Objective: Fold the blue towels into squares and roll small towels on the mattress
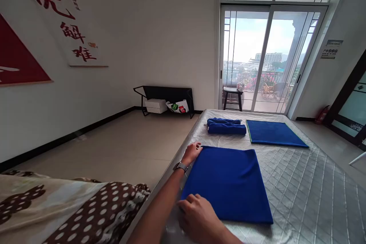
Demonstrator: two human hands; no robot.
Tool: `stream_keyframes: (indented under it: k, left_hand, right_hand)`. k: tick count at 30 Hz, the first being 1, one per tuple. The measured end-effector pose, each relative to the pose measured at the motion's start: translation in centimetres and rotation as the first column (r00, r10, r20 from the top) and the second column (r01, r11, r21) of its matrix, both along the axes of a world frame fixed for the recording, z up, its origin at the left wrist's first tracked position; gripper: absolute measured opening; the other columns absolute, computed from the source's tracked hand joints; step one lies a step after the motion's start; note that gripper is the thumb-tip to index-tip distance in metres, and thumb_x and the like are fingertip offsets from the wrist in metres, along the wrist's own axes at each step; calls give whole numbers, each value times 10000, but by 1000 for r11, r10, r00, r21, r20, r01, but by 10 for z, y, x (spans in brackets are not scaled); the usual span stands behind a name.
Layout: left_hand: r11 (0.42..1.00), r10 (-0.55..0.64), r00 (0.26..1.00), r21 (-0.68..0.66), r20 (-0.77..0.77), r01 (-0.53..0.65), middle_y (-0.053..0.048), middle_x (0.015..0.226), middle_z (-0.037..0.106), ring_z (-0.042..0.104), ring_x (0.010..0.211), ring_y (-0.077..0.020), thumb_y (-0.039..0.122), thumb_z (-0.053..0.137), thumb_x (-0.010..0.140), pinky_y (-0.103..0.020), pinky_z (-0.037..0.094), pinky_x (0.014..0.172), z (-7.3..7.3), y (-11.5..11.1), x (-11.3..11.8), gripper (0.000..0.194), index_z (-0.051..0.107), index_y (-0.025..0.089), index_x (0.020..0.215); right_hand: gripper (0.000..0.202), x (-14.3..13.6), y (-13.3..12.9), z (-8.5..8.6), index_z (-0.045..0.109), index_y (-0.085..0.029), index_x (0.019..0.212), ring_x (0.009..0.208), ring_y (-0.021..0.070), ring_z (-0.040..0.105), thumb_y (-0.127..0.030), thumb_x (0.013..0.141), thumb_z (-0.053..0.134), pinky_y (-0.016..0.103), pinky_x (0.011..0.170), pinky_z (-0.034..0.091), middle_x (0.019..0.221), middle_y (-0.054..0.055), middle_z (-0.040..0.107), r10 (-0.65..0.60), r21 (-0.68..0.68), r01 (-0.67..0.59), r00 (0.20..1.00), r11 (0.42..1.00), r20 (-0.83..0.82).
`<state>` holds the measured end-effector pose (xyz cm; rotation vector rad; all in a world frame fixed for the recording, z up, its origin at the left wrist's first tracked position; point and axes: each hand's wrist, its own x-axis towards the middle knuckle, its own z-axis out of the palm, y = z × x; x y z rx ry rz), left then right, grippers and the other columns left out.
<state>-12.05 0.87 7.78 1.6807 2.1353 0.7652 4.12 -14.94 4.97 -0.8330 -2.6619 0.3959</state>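
A folded blue cloth (228, 183) lies flat on the quilted silver mattress, with a shallow crease toward its right side. My left hand (192, 153), with a watch on its wrist, is at the cloth's far left corner, fingers bent around the edge. Close to me, my right hand (197, 213) has its fingers curled over the near left corner, and the fingertips are partly hidden. Beyond this cloth lie rolled blue cloths (226, 127) and another flat folded blue cloth (274, 132) with a green edge.
The mattress (309, 183) stretches to the right. A brown and cream polka-dot blanket (94, 209) lies at the lower left. Against the back wall stands a black tipped-over rack (168, 93) near a white box (155, 105). A dark stool (233, 93) is by the glass sliding doors.
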Motion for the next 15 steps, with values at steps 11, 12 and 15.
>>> stream_keyframes:
  k: [11,12,15]
  left_hand:
    - [964,-2,976,-259,-216,-55,-109,965,750,703,921,-278,550,449,887,-343,491,812,-23,-167,9,430,675,186,926]
    - [969,6,983,-243,-184,-52,-109,1005,749,698,957,-278,534,452,881,-347,492,844,-25,-176,14,421,675,186,962]
    - [979,20,991,-196,-131,-46,-117,1141,726,667,1085,-274,454,450,873,-363,480,946,-33,-189,25,415,662,180,1102]
  right_hand:
    - [357,6,175,48,678,-202,1253,1182,226,613,-168,955,485,316,1029,423,1269,93,682,-279,-103,284,959,953,53]
    - [365,-1,185,45,659,-202,1280,1204,238,599,-176,951,504,340,1042,416,1304,103,661,-286,-105,290,957,951,55]
    - [340,-17,202,34,663,-206,1261,1233,275,574,-221,935,569,388,1027,427,1332,121,635,-307,-108,313,949,943,74]
